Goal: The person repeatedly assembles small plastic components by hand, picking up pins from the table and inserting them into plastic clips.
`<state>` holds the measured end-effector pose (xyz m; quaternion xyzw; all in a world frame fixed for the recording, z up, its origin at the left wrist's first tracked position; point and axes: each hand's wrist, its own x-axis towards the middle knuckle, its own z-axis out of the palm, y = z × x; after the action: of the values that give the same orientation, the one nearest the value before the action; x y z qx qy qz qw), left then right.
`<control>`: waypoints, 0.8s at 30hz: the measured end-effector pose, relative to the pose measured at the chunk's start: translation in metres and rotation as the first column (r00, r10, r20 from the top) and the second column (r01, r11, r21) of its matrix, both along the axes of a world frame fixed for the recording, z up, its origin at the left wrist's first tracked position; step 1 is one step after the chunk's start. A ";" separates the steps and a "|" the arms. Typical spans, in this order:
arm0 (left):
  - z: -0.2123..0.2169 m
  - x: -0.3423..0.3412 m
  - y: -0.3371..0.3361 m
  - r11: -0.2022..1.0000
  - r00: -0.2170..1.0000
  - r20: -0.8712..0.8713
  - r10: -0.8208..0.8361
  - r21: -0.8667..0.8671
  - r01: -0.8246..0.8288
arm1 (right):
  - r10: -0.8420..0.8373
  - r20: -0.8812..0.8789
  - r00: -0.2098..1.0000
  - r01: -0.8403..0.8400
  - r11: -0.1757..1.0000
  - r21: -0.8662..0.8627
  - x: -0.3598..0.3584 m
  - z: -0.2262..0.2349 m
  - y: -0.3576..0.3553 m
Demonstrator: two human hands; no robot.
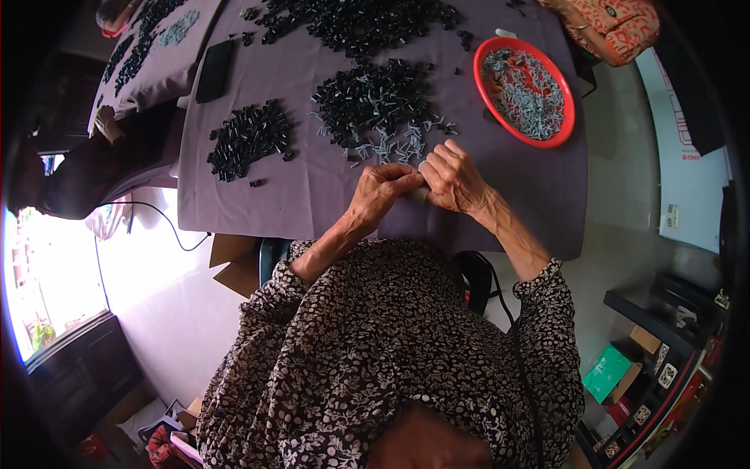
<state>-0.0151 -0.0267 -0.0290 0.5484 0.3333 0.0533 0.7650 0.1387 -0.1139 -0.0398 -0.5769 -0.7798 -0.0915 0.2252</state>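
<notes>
My left hand and my right hand meet over the near edge of a table with a purple-grey cloth. Their fingertips pinch a small part between them; it is mostly hidden, so its shape is unclear. Just beyond my hands lies a pile of small black pieces mixed with grey metal bits. A separate heap of black pieces sits to the left. A red round tray full of small grey metal parts stands at the right.
A larger spread of black pieces covers the far part of the table. A dark flat phone-like slab lies at the left. Another person's orange patterned sleeve shows at the far right. A shelf with boxes stands at lower right.
</notes>
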 end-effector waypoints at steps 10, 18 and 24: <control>-0.005 -0.009 0.005 0.989 0.999 -0.032 -0.036 0.145 0.040 | -0.043 -0.027 0.999 0.041 0.996 -0.073 -0.009 -0.003 -0.004; -0.020 -0.072 0.092 0.659 0.929 0.026 0.369 0.697 -0.281 | -0.467 -0.397 0.790 0.415 0.884 -0.214 0.040 -0.010 -0.011; -0.017 -0.095 0.126 0.349 0.886 -0.047 0.462 0.928 -0.133 | -0.436 -0.332 0.836 0.369 0.896 -0.248 0.047 -0.013 0.007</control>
<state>-0.1101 0.0997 -0.0463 0.8024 0.4579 0.2803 0.2605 0.1853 -0.1074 -0.0526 -0.7524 -0.5867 0.0447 0.2960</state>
